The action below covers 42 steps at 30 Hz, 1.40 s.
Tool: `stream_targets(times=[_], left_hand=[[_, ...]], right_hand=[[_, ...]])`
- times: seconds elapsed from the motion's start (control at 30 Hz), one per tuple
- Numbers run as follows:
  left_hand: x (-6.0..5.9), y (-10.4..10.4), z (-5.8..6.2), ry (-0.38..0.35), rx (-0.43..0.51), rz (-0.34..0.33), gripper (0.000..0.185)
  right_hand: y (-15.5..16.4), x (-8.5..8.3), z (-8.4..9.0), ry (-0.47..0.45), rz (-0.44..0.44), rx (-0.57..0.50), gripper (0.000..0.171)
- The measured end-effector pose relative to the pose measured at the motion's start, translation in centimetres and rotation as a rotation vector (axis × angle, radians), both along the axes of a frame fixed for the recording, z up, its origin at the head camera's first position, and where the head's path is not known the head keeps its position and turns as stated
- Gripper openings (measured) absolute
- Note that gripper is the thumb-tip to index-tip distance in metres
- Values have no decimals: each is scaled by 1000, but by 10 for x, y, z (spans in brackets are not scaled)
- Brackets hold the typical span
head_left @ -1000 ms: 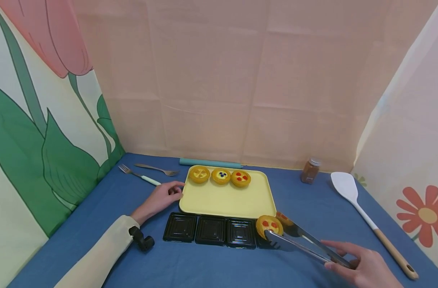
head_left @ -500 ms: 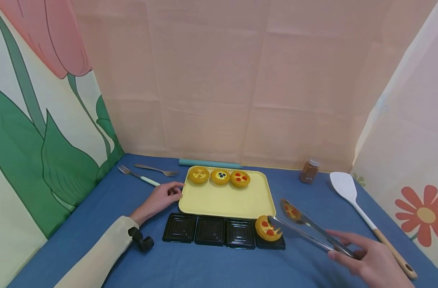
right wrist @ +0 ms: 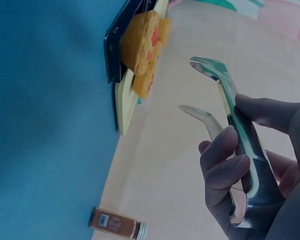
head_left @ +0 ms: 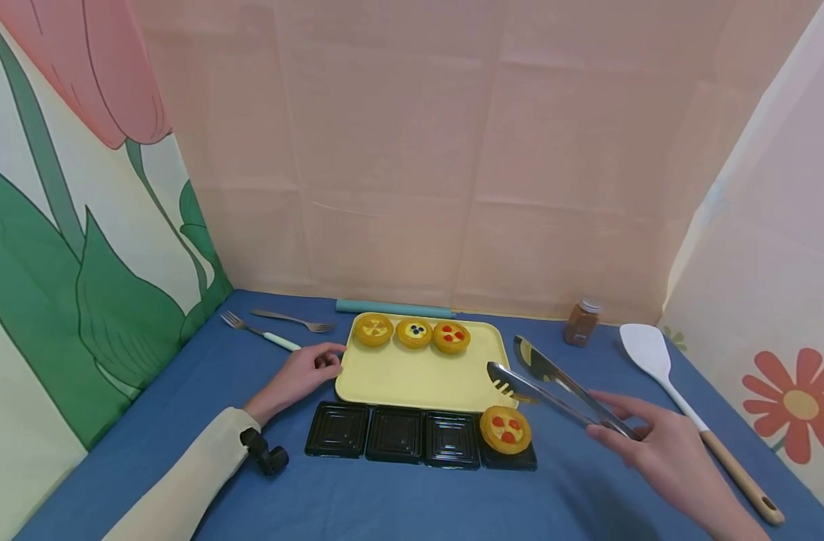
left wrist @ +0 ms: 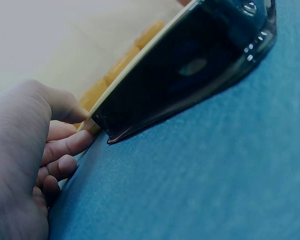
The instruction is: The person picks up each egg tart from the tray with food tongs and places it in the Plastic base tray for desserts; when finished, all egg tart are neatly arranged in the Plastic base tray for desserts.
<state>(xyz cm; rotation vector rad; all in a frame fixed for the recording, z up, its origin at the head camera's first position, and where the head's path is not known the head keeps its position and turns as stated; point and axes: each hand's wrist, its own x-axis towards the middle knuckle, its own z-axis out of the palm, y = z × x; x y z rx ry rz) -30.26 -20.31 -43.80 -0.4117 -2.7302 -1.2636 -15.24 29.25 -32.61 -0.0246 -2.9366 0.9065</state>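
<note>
No writing can be read anywhere; the spice jar (head_left: 583, 321) carries a label too small to make out. The left hand (head_left: 302, 374) rests on the blue cloth (head_left: 385, 503) with its loosely curled fingers (left wrist: 65, 145) touching the left edge of the yellow tray (head_left: 419, 376), holding nothing. The right hand (head_left: 662, 454) grips metal tongs (head_left: 554, 383), fingers and thumb wrapped round the arms; their long axis runs from that hand up-left over the tray's near right corner, tips apart and empty, above the red-dotted tart (head_left: 505, 430) sitting in the rightmost black mould (head_left: 520, 457).
</note>
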Motion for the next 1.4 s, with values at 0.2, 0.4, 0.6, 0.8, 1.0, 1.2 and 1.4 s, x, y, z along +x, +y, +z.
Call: stream_targets(times=[0.2, 0.4, 0.6, 0.8, 1.0, 1.2, 1.4], left_hand=[[0, 0, 1, 7, 7, -4, 38], [2, -1, 1, 10, 17, -9, 39], [2, 0, 0, 6, 16, -8, 39], [0, 0, 0, 20, 6, -9, 38], [0, 0, 1, 12, 2, 0, 38], [-2, -1, 0, 16, 8, -14, 39], [-1, -2, -1, 19, 9, -19, 39]], right_hand=[[-10, -13, 4, 90, 43, 10, 64], [-17, -32, 3, 151, 99, 24, 58], [-19, -55, -2, 210, 147, 66, 49], [-23, -75, -5, 231, 191, 97, 45], [-30, -87, -7, 211, 212, 92, 45], [-32, -97, -12, 196, 233, 77, 45], [-33, -108, -17, 161, 240, 71, 48]])
